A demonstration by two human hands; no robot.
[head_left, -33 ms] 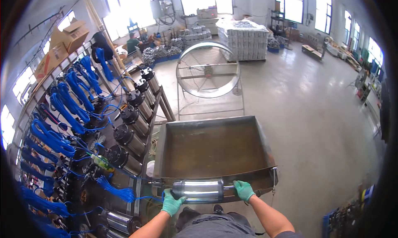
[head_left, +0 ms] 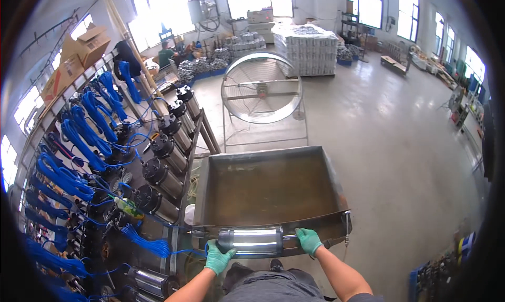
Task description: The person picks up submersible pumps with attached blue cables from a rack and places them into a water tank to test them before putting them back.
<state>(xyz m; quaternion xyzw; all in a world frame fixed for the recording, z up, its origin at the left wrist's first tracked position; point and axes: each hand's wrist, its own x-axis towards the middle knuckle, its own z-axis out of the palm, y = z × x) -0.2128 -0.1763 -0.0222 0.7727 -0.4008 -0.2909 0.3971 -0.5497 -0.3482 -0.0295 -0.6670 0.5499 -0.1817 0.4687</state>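
Observation:
A shiny steel pump motor (head_left: 252,240), a cylinder with a dark left end, lies sideways along the near edge of a water-filled metal tank (head_left: 204,189). My left hand (head_left: 218,258), in a green glove, grips its lower left end, with the thumb along its side. A thin shaft (head_left: 289,237) sticks out to the right. Around that shaft's outer end the gloved fingers of my right hand (head_left: 309,241) are closed; exactly what lies inside them is hidden. From near the motor's left end, a blue cable (head_left: 187,251) runs left to the workbench.
More steel motors (head_left: 158,176) stand in a row along the bench at left, below hanging blue cable coils (head_left: 79,139). Beyond the tank is a large round fan (head_left: 262,89). A hose fitting (head_left: 347,233) hangs at the tank's right corner. Another person (head_left: 166,55) is far back.

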